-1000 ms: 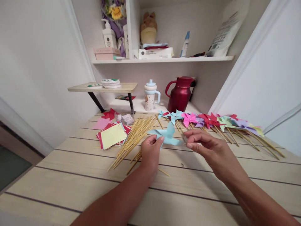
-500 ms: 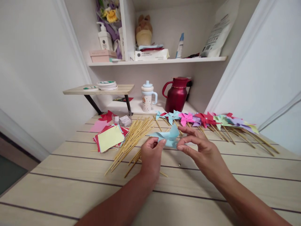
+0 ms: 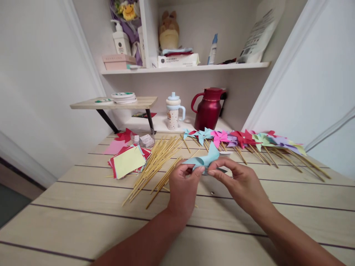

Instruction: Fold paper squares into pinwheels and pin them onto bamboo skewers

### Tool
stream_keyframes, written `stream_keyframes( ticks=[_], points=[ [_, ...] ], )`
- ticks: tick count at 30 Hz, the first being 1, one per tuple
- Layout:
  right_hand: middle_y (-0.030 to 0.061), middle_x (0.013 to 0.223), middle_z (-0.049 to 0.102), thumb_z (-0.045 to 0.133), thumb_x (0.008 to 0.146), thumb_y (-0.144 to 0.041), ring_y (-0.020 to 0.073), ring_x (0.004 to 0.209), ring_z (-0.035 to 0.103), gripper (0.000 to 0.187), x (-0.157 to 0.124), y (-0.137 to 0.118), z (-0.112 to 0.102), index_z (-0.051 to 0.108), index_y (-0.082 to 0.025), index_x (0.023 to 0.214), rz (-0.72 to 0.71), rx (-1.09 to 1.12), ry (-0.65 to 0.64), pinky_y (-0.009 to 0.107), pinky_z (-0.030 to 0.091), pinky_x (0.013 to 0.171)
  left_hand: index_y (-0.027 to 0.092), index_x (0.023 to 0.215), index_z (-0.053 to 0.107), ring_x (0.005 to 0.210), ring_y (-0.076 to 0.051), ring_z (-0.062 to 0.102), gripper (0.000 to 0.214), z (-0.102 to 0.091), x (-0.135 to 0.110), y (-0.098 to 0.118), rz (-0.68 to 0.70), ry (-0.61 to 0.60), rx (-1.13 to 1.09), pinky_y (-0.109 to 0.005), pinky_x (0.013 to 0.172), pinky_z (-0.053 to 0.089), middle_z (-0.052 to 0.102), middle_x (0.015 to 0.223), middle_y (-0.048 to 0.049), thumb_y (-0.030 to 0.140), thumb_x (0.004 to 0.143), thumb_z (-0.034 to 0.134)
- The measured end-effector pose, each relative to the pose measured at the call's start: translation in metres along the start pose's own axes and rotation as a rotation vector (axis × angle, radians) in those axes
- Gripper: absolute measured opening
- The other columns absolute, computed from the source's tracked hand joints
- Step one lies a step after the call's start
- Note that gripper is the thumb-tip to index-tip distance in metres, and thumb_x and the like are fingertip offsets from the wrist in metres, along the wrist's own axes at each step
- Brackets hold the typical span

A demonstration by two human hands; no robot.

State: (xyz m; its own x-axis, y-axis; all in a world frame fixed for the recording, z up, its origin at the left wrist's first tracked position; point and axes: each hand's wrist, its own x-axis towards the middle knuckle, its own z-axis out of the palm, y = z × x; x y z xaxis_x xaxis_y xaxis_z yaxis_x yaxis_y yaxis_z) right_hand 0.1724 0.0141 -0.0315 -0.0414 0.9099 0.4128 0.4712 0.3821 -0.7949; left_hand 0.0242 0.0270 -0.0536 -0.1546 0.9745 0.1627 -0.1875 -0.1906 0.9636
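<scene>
A light blue paper pinwheel (image 3: 205,159) hangs just above the wooden table (image 3: 83,218), pinched between both hands. My left hand (image 3: 183,186) grips its left side with thumb and fingers closed. My right hand (image 3: 238,183) pinches its middle from the right, fingertips meeting at the centre; whether a pin is in them I cannot make out. A loose pile of bamboo sticks (image 3: 158,160) lies just left of my left hand.
A stack of coloured paper squares (image 3: 128,162) lies at the left. A row of finished pinwheels on sticks (image 3: 249,142) runs along the back right. Behind stand a red thermos jug (image 3: 209,109), a spouted cup (image 3: 173,112) and a small raised shelf (image 3: 116,103).
Both hands have drawn closer together and slightly toward me. The pinwheel has folded up between them, and my right fingertips have moved from its right edge to its centre.
</scene>
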Motion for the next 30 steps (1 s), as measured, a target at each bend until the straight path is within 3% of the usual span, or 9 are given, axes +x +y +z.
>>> stream_keyframes(
  ticks=[6,17,23,30],
  points=[
    [0.0018,0.084,0.069,0.068,0.083,-0.045,0.0211,0.081,0.061,0.019,-0.0021,-0.0026,0.0007,0.068,-0.026,0.080,0.027,-0.009,0.045,0.030,0.047,0.070,0.019,0.067,0.067,0.068,-0.014,0.057,0.011,-0.0010,-0.0028,0.0017,0.023,0.011,0.052,-0.025,0.064,0.043,0.063,0.069,0.0003,0.026,0.072,0.074],
    [0.0015,0.085,0.071,0.067,0.084,-0.045,0.0215,0.082,0.063,0.018,-0.0017,-0.0003,0.0015,0.071,-0.028,0.081,0.011,-0.005,0.025,0.033,0.048,0.076,0.018,0.080,0.066,0.073,-0.016,0.063,0.016,0.0036,-0.0030,0.0026,-0.008,0.014,-0.142,-0.027,0.072,0.050,0.070,0.077,-0.0023,0.022,0.069,0.077],
    [-0.0010,0.084,0.071,0.067,0.084,-0.046,0.0197,0.081,0.063,0.018,-0.0019,0.0001,0.0010,0.070,-0.029,0.080,0.012,-0.017,0.020,0.031,0.046,0.077,0.017,0.077,0.070,0.072,-0.016,0.063,0.012,0.0029,-0.0029,0.0039,-0.034,0.001,-0.118,-0.028,0.072,0.049,0.071,0.075,-0.0032,0.023,0.069,0.077],
    [0.0020,0.086,0.071,0.066,0.084,-0.047,0.0218,0.082,0.063,0.022,-0.0021,0.0004,0.0008,0.068,-0.025,0.082,0.040,-0.014,0.019,0.034,0.048,0.078,0.017,0.079,0.074,0.072,-0.016,0.063,0.012,0.0024,-0.0026,0.0036,-0.042,-0.017,-0.105,-0.027,0.072,0.049,0.073,0.076,-0.0037,0.023,0.069,0.077]
  ],
)
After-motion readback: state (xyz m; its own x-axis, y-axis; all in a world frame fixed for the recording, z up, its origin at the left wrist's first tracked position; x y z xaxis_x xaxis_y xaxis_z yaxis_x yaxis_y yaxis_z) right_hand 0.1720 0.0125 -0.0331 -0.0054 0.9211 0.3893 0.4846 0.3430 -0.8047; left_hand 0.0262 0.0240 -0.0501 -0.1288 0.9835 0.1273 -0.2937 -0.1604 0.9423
